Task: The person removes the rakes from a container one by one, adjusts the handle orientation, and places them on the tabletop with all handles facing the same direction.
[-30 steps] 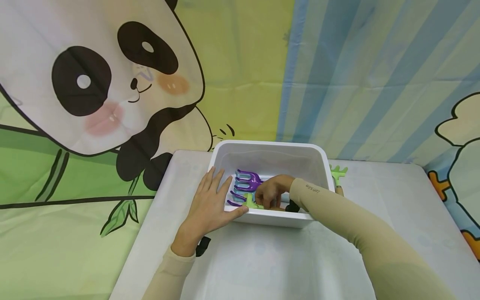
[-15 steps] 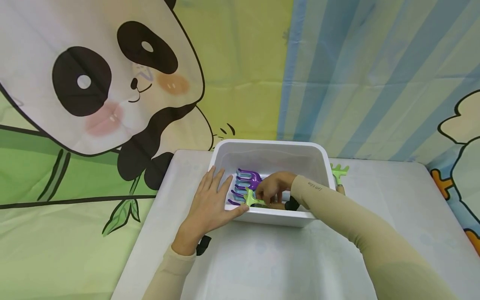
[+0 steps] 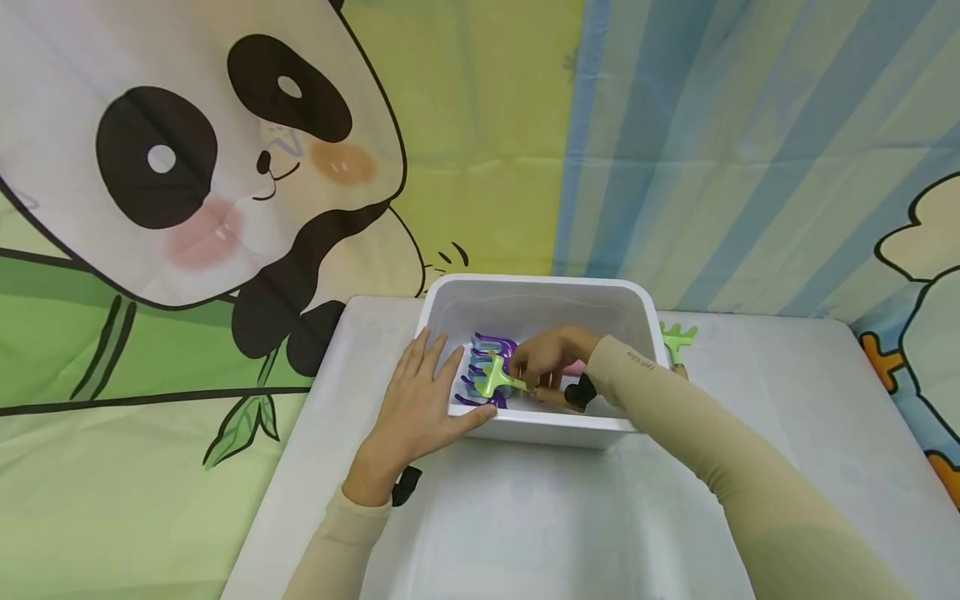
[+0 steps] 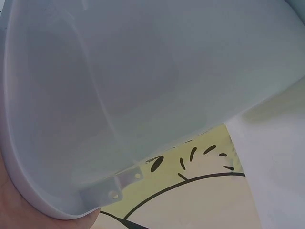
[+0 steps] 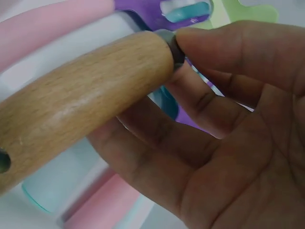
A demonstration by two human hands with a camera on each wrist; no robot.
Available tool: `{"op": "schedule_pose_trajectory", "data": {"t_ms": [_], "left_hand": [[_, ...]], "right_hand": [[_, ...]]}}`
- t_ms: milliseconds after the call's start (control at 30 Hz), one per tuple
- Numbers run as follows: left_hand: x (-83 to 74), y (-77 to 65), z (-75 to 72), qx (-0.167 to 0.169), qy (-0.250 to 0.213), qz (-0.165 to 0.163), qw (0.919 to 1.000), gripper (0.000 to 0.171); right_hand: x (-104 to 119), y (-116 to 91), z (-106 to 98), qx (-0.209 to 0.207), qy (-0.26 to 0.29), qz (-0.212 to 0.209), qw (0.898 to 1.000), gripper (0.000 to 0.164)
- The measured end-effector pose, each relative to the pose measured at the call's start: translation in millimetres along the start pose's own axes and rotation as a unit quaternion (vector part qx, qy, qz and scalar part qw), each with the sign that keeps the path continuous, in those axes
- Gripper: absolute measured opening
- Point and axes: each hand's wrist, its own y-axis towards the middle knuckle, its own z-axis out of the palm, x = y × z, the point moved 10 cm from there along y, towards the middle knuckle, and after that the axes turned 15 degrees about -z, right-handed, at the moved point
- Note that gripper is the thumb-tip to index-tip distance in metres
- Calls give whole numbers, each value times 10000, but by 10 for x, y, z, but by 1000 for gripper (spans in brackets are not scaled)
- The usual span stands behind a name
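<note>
Inside a white plastic bin (image 3: 540, 282), my right hand (image 3: 546, 357) pinches a small hand rake with a light green head (image 3: 491, 377) by the neck, where the wooden handle (image 5: 90, 86) begins. The rake lies tilted over purple hand rakes (image 3: 491, 342), whose pink handle (image 5: 52, 28) shows in the right wrist view. Teal parts (image 5: 188, 12) peek out among them. My left hand (image 3: 420, 417) rests with straight, spread fingers on the bin's left side and its thumb along the near rim. In the left wrist view the bin's wall (image 4: 157, 71) fills most of the picture.
Another light green rake (image 3: 678, 335) with a wooden handle lies on the white table (image 3: 780, 400), just right of the bin. Behind the table hangs a curtain (image 3: 480, 150) printed with a panda. The bin's walls stand high around the tools.
The green rake has come up from beside the near wall, its head and wooden handle showing more. My right hand has moved slightly up with it; my left hand stays in place.
</note>
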Motion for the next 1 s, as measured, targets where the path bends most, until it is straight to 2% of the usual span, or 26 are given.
{"op": "schedule_pose_trajectory", "data": {"t_ms": [267,500,1000], "left_hand": [[2,15,-2,94,-10,-61,9999,106],[-8,5,-10,79,44,-45,9999,107],[2,6,9,65,5,-39,10000,106]], "right_hand": [[42,-96,-130,-234,159,78,9996,31],[212,-205,-164,-210,279,-140,9993,30],[353,-596,-324,-455,342,-469,9973,34]]}}
